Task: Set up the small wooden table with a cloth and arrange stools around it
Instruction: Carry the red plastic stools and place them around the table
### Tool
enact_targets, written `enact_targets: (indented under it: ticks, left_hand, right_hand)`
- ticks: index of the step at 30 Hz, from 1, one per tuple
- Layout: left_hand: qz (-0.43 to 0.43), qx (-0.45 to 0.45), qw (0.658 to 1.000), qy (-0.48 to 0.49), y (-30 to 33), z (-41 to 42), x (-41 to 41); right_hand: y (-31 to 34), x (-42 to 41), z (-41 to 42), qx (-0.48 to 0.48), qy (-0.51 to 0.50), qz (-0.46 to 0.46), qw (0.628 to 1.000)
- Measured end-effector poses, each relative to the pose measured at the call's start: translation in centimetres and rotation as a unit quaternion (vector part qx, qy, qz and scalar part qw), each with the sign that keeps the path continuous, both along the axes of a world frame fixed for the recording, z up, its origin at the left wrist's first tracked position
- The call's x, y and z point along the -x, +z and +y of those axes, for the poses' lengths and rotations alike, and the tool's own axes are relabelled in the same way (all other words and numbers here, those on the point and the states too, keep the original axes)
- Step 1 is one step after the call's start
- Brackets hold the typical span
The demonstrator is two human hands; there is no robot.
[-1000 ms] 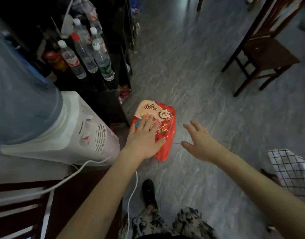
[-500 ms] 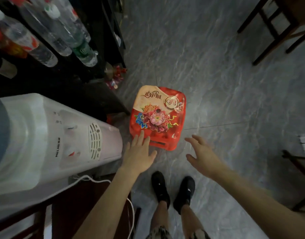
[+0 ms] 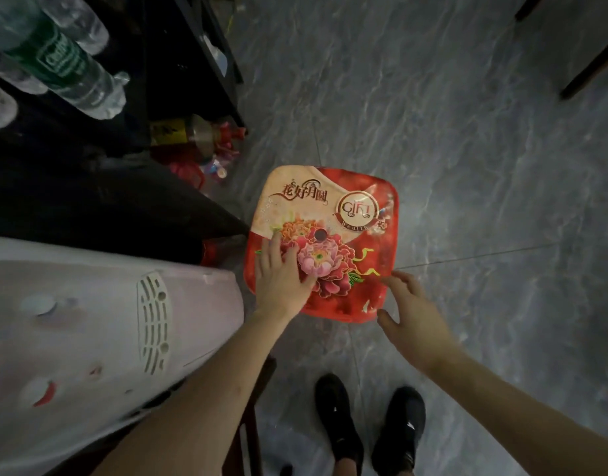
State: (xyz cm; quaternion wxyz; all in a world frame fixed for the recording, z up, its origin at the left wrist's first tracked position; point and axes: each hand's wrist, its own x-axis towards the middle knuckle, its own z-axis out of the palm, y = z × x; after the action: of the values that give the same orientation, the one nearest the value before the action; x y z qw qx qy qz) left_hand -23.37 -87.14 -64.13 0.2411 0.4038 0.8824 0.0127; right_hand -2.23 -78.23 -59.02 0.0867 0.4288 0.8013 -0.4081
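Red stool (image 3: 333,235) not lifted yet: left hand (image 3: 282,280) lay flat on seat, right hand (image 3: 412,317) spread wide beside it; table, cloth unseen.

Both forearms are bare to the frame's edge, with no sleeve, watch or bracelet showing on either. The left hand (image 3: 283,280) and the right hand (image 3: 410,321) wear no rings or gloves. On the feet are plain black shoes (image 3: 368,431) with a slight sheen; the ankles above them are bare.
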Motion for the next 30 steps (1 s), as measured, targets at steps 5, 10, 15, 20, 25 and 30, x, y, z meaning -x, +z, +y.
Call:
enact_targets:
  ticks: [5, 10, 15, 20, 25, 30]
  left_hand:
    - [0.007, -0.072, 0.997, -0.018, -2.4, -0.4, 2.9]
    - [0.017, -0.043, 0.999, 0.001, -2.7, -0.1, 5.1]
    - [-0.086, -0.036, 0.991, 0.093, -2.8, -0.6, 5.2]
    - [-0.137, -0.073, 0.977, 0.146, -2.5, -0.2, 5.7]
    - [-0.129, -0.086, 0.980, 0.129, -2.2, -0.3, 4.9]
    - [-0.107, -0.102, 0.983, 0.104, -0.7, 0.0, 0.6]
  right_hand:
    - [-4.2, 3.1, 2.2, -0.050, 0.027, -0.039, 0.998]
    - [-5.4, 5.4, 3.7, -0.070, -0.031, -0.050, 0.996]
    - [-6.2, 5.3, 3.5, -0.033, -0.059, -0.056, 0.996]
    - [-6.5, 5.5, 3.9, 0.081, -0.124, -0.015, 0.989]
    - [-6.7, 5.0, 3.8, 0.115, -0.152, -0.021, 0.981]
    - [-5.8, 1.5, 4.0, 0.104, -0.186, -0.030, 0.976]
